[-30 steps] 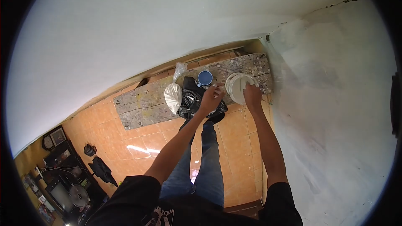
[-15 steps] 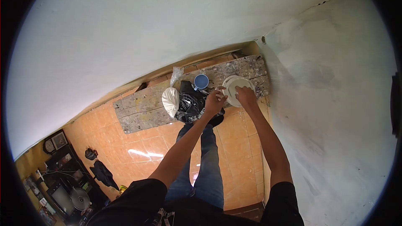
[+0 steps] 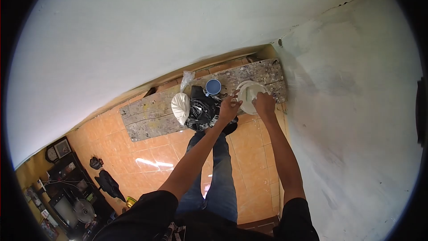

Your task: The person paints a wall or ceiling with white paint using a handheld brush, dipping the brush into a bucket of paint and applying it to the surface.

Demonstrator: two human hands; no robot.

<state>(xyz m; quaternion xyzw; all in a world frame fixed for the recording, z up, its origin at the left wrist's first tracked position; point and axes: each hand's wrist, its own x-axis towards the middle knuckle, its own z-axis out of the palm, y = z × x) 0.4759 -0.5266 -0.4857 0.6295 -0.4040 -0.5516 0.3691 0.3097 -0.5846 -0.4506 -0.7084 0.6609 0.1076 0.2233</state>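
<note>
White tub (image 3: 247,105) by the plank's (image 3: 154,118) near edge could tip if left hand (image 3: 229,109) and right hand (image 3: 265,104), apart, grips unclear, push unevenly.

Grip of right fingers (image 3: 260,98) indistinct

Rm over plank (image 3: 145,119) L end; obst. R: blk bag (image 3: 204,110), tub (image 3: 249,110)

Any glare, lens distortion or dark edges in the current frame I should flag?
Head view: glare streaks on the tiled floor; head view: black corners, and the base of the far wall bows, as through a wide lens; head view: detail inside the white container is too small to read.
</note>
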